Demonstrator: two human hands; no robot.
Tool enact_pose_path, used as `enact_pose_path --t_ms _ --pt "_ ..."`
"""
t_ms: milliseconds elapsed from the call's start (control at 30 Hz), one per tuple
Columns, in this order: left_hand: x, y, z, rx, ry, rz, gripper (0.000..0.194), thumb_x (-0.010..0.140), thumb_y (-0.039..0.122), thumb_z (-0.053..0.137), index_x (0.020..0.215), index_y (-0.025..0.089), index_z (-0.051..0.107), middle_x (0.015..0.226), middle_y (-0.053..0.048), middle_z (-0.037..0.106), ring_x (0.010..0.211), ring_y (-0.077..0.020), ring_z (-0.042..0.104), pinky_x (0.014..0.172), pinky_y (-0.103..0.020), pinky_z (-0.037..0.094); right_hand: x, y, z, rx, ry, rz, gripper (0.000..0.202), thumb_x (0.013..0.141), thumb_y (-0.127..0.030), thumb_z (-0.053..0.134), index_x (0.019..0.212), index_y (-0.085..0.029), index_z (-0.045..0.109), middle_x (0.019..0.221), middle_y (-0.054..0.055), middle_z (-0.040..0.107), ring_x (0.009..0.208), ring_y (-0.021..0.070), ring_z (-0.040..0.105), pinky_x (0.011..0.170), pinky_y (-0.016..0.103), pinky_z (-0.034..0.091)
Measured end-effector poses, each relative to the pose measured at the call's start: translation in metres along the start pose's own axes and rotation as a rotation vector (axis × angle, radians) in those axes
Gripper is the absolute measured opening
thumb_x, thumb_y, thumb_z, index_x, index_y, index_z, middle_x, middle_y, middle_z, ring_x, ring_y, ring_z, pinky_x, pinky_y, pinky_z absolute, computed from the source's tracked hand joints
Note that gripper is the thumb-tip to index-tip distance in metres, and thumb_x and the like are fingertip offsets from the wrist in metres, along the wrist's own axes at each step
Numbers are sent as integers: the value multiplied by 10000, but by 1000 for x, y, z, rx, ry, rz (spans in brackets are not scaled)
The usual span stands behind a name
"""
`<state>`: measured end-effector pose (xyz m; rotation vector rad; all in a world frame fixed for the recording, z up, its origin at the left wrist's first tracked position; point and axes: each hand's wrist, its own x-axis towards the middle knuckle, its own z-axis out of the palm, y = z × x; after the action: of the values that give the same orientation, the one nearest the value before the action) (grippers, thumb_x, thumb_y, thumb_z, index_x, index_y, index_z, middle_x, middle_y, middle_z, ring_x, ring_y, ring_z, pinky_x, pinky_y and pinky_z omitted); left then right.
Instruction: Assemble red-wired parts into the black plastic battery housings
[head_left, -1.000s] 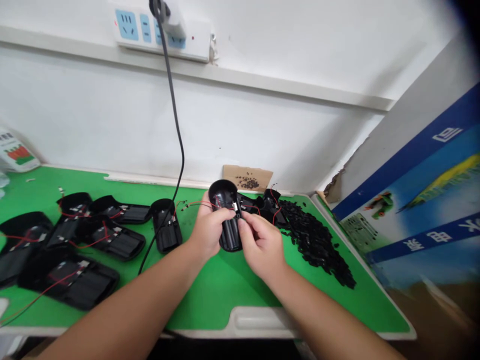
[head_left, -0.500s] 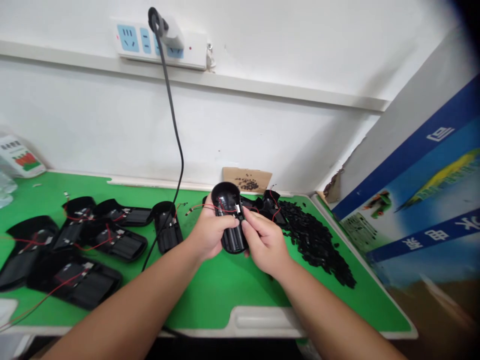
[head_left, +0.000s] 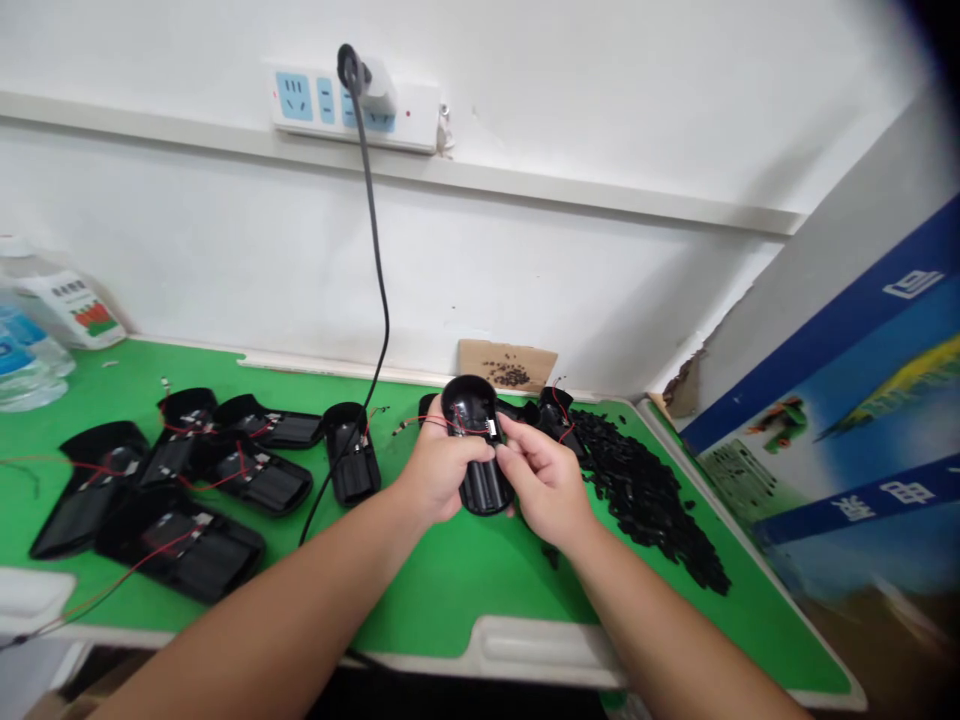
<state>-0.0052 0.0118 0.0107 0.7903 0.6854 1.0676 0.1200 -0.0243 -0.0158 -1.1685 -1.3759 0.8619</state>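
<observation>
Both hands, left hand (head_left: 439, 470) and right hand (head_left: 547, 485), are clamping a black shell (head_left: 480, 450); more shells (head_left: 225, 480) and a black parts heap (head_left: 645, 490) are flanking it on the counter (head_left: 450, 580).

— the shell (head_left: 480, 450) in the middle of the frame, black all over?

— black, with thin red wires (head_left: 420, 422) across it. same for the shells (head_left: 180, 490) at lower left.

— and the mat (head_left: 450, 570)?

— bright green, plain. black bits (head_left: 652, 500) heaped at right centre.

— upper left?

— a white power strip (head_left: 352, 100) with light blue sockets, dark grey cord (head_left: 379, 250). far right, a blue poster (head_left: 862, 420) with white bands.
</observation>
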Motion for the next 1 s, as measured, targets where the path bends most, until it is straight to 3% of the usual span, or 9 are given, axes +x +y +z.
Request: enact_pose_path --t_ms 100,167,233,300,367,500,667,867,1000 --pt "0 1 1 7 -8 0 619 504 34 599 1062 246 432 786 36 594 640 -178 612 581 -344 524 -1 4 1 -30 66 -60 410 859 -378 573 1185 -135 626 560 -58 464 404 95 478 372 218 424" --pt "2 1 0 7 8 47 620 485 17 598 1046 230 446 780 41 587 664 -146 592 617 -292 504 0 7 1 -77 97 -120 400 868 -363 567 1191 -134 627 651 -8 581 528 123 570 480 244 495" --pt "4 0 -1 8 34 120 617 480 6 601 1040 219 451 781 47 576 693 -117 570 649 -245 474 3 8 0 -128 78 -170 435 872 -359 569 1251 -149 606 892 70 685 770 172 658 656 298 560" --pt "7 0 -3 36 39 196 638 499 12 614 1077 222 443 819 45 577 723 -109 559 676 -234 455 6 9 -2 -165 32 -193 472 867 -366 584 1301 -179 585 1128 107 672 962 203 654 776 334 564" --pt "9 -1 -6 88 13 247 664 528 29 640 1124 232 429 888 35 581 764 -115 559 711 -245 449 7 9 -5 -144 -14 -139 515 863 -381 594 1345 -202 559 1111 98 683 864 190 665 692 316 572" --pt "9 0 -13 145 -115 253 638 602 97 703 1165 232 435 962 15 574 848 -128 560 788 -264 438 8 9 -9 106 -46 132 600 831 -407 637 1380 -193 524 674 4 652 430 114 513 376 243 445" --pt "7 0 -13 48 -264 166 769 622 140 737 1294 229 374 982 -29 611 903 -168 585 826 -310 437 11 1 -11 491 80 314 526 685 -372 764 1155 -161 660 671 19 658 389 128 514 319 286 466" --pt "13 -9 -15 57 -271 25 797 504 28 618 1255 218 432 894 -35 634 785 -163 590 688 -285 434 8 -16 -28 607 141 223 379 659 -294 780 1016 -189 709 582 -8 598 334 79 410 267 214 362" --pt "20 -22 -18 201 -95 45 530 527 6 633 1022 184 569 732 -11 597 672 -161 566 633 -300 449 1 -37 -20 441 115 109 361 721 -349 760 1063 -240 722 656 29 669 391 119 519 293 225 380"
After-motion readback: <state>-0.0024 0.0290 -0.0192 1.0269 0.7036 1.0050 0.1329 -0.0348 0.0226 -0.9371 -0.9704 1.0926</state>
